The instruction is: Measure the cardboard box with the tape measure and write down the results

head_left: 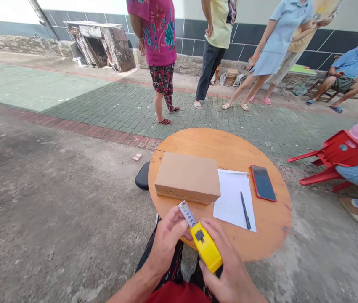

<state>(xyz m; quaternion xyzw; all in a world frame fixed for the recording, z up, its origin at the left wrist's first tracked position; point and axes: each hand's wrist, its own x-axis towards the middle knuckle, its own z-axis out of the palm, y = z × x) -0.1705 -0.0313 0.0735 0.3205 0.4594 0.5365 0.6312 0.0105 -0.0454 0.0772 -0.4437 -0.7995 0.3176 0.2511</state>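
holding a yellow tape measure just above the near edge of the round bench, over the lap. right hand wrapped under and around the case, grip closed on it, fingertips close beside the black lock on top. left hand pinching the blade between thumb and forefinger near its hook end. only a short length drawn out, numbers facing up, hook pointing toward the box.

box lying flat on the left half of the bench, long near side just beyond the hook, apart from it. to its right a paper with a pen on top, then a red phone nearer the right edge.

probably best done like this:
- draw the blade straight out of the case mouth, without twist, to avoid a kink.
- pinch on the flat faces only, clear of the thin, likely sharp edges.
- rest a right fingertip on the lock, ready to stop any snap-back.
- hold the case low and close to the bench top, to prevent sag in the blade.
- for any reading along the box, hook over one corner, run flush and parallel with the edge, and read from straight above.
- swing the case with care near the pen and phone, both easy to knock.

beyond the far edge, other people standing and sitting, well apart from both hands. off the right edge, a red chair beside a seated person.
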